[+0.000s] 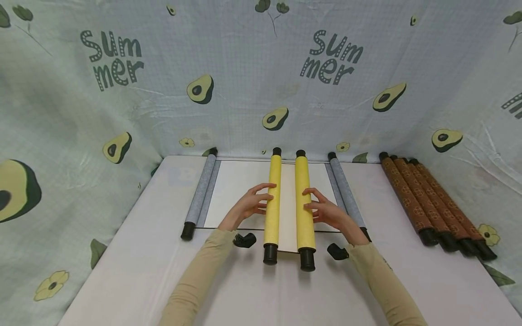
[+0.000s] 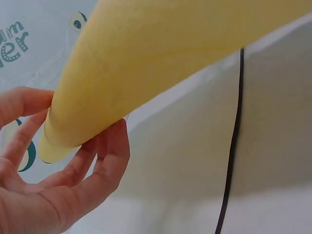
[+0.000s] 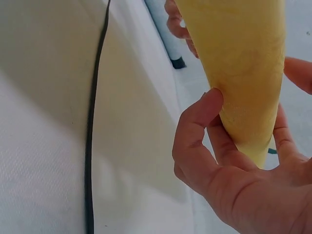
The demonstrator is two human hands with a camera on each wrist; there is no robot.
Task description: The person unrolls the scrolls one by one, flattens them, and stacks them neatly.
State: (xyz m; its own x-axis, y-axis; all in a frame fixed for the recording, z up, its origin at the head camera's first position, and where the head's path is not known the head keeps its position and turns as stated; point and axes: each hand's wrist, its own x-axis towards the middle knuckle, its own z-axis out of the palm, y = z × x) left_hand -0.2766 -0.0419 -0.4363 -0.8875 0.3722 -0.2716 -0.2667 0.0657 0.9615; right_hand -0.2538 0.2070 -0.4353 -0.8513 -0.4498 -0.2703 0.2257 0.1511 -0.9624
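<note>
A yellow scroll with black end caps is held up, its two rolls standing side by side with a pale strip of sheet [image 1: 287,203] between them. My left hand [image 1: 250,203] grips the left yellow roll [image 1: 273,203], and in the left wrist view its fingers [image 2: 114,156] curl under the roll. The right yellow roll [image 1: 303,217] is in my right hand [image 1: 326,210]; in the right wrist view a fingertip [image 3: 212,100] presses its side. Beneath lies a grey scroll spread open, its white sheet [image 1: 236,190] between a left grey roll [image 1: 201,190] and a right grey roll [image 1: 346,190].
Several brown patterned scrolls [image 1: 408,199] lie side by side at the right of the white table [image 1: 163,280]. Near each wrist is a black object, one on the left [image 1: 244,240] and one on the right [image 1: 337,251]. A printed avocado curtain [image 1: 244,59] encloses the back and sides.
</note>
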